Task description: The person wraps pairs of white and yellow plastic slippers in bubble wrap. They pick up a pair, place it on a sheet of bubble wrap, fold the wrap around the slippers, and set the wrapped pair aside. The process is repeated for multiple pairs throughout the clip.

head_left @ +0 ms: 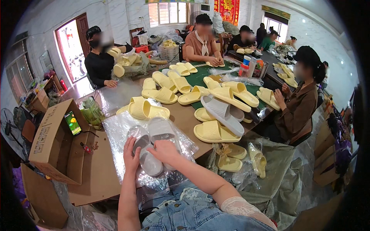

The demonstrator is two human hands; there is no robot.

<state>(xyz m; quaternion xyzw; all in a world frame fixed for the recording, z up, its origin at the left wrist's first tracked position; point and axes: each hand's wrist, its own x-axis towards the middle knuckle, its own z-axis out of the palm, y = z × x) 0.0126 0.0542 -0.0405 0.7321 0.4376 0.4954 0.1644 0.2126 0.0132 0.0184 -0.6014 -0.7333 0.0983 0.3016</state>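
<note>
A pair of grey slippers lies on a stack of clear plastic bags [115,142] at the table's near edge. My left hand [131,157] rests along the outer side of the left grey slipper [150,164], its fingers stretched out. Over the middle of the pair is my right hand [166,152], fingers bent and closed at the slippers, with part of the right grey slipper [161,127] hidden under it. Just beyond, a yellow slipper [148,109] sits at the far edge of the bags.
Yellow slippers [217,131] and another grey slipper [223,114] are piled at the right. An open cardboard box [58,142] with a lit phone [73,123] stands left. Co-workers sit around the table; below right, bagged slippers [231,158] lie on a grey-green sack [269,184].
</note>
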